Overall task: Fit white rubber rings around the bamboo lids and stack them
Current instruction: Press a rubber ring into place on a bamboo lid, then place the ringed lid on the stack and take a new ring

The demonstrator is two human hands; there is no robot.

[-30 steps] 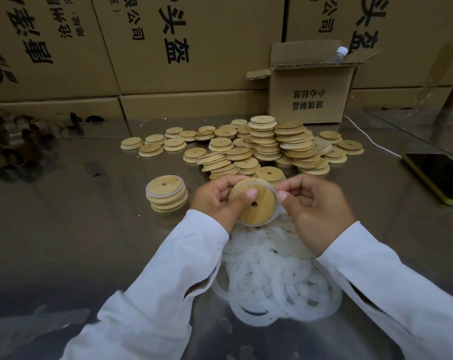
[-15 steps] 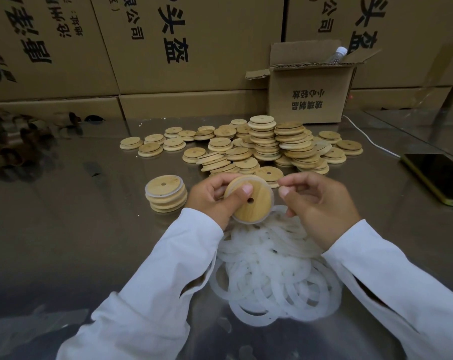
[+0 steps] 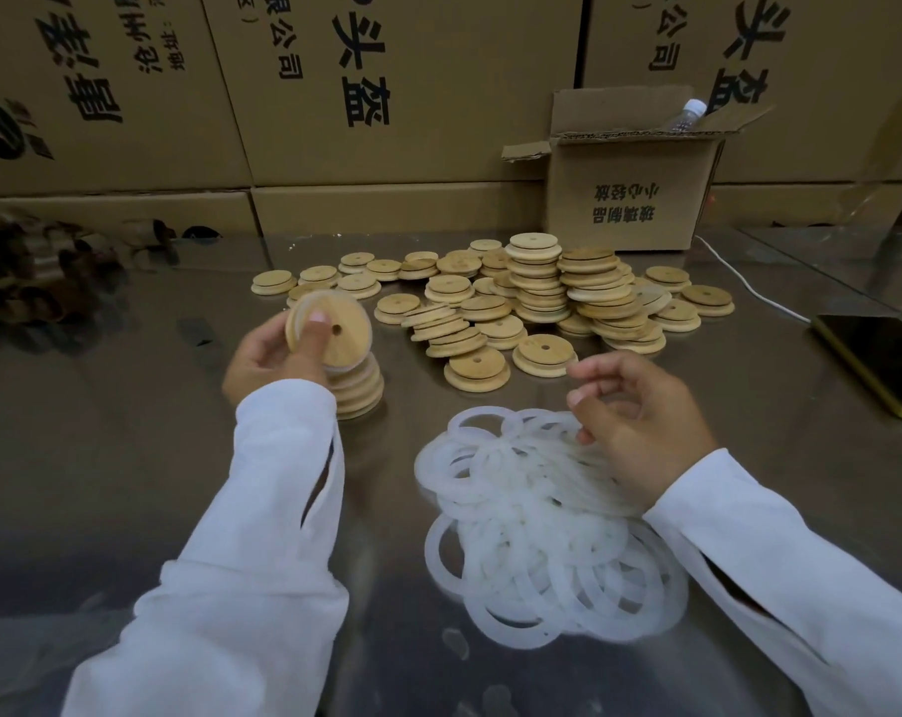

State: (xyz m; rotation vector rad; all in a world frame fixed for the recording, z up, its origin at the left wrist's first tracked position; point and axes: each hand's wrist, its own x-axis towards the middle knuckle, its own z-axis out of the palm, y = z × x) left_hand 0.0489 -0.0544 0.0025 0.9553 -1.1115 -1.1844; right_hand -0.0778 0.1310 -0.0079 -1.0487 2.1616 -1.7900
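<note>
Okay, your left hand (image 3: 267,354) pinches the ringed lid (image 3: 350,313), tilted, over the finished stack (image 3: 360,401). Set it off-centre and the stack may topple. Your right hand (image 3: 640,421) hangs loosely curled, empty, over the ring pile (image 3: 531,535); it could snag several.

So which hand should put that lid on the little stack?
Left. The left hand grips the ringed lid right by the stack; the right hand hovers empty over the rings.
</note>
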